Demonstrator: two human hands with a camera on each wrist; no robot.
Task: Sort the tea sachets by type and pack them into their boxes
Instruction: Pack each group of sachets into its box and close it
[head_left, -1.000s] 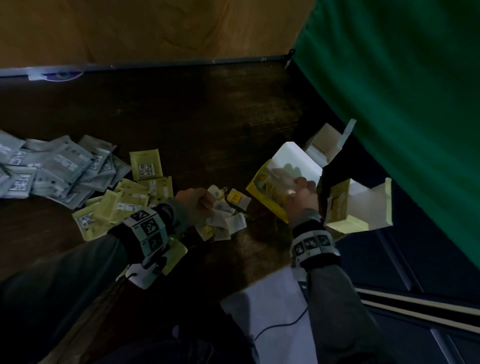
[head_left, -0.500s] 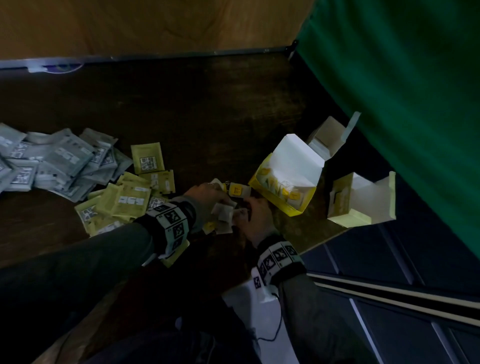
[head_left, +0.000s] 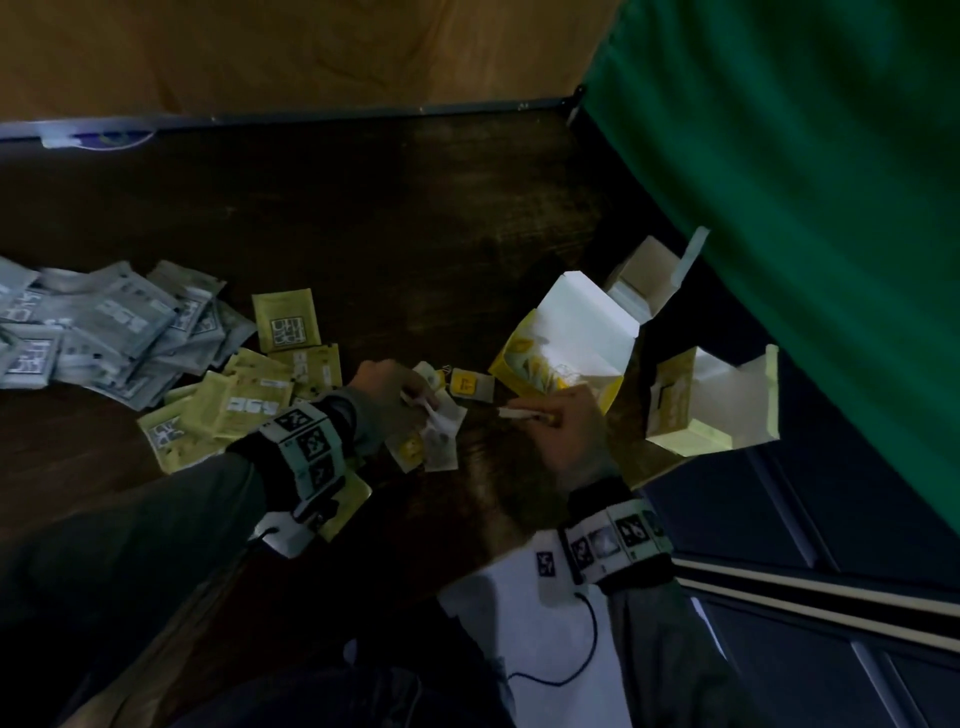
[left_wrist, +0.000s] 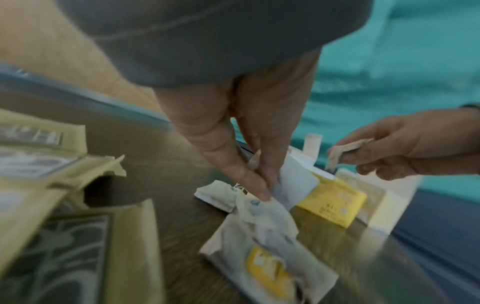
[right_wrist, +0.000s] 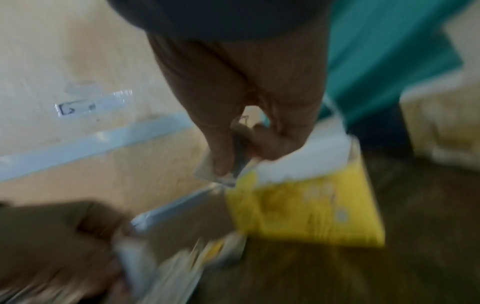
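My right hand (head_left: 540, 415) pinches a small white tea bag (head_left: 519, 414), also in the right wrist view (right_wrist: 221, 172), just left of the open yellow box (head_left: 566, 358). My left hand (head_left: 410, 387) pinches a loose white tea bag (left_wrist: 262, 207) from a small heap with yellow tags (head_left: 436, 436) on the dark table (head_left: 389, 218). Another yellow-tagged bag (head_left: 470, 385) lies between the hands. Pale yellow sachets (head_left: 244, 405) and grey sachets (head_left: 93, 332) are piled at left.
A second open pale yellow box (head_left: 711, 405) stands at the table's right edge, and a third open box (head_left: 649, 280) behind the yellow one. A green cloth (head_left: 805, 182) hangs at the right. A white sheet (head_left: 519, 649) and a cable lie below the table edge.
My right hand came back from the yellow box to the heap, took a tea bag and now lifts it toward the box. My left hand stays on the heap.
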